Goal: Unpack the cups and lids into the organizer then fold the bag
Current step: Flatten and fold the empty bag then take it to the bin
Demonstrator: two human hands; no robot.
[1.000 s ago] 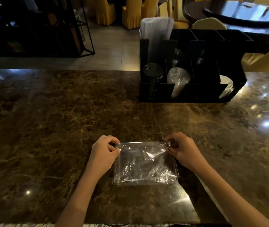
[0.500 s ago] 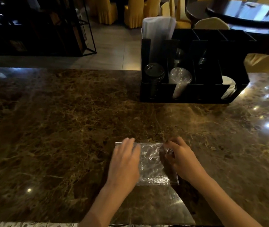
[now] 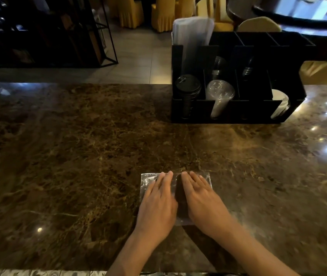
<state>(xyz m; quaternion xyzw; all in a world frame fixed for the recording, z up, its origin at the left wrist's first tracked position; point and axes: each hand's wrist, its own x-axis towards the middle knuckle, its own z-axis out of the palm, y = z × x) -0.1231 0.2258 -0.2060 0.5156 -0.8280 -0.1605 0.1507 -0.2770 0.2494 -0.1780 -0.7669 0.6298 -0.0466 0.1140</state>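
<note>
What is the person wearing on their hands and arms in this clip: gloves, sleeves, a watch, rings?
Nothing shows: the left hand and right hand are bare, without gloves, rings or a watch. Both forearms are uncovered down to the frame edge, with no sleeve cuff in view.

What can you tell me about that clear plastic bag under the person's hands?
The plastic bag is thin, clear and crinkly, lying flat as a small rectangle on the brown marble counter near the front edge. The left hand and right hand press on it side by side, palms down, covering most of it. It looks empty.
</note>
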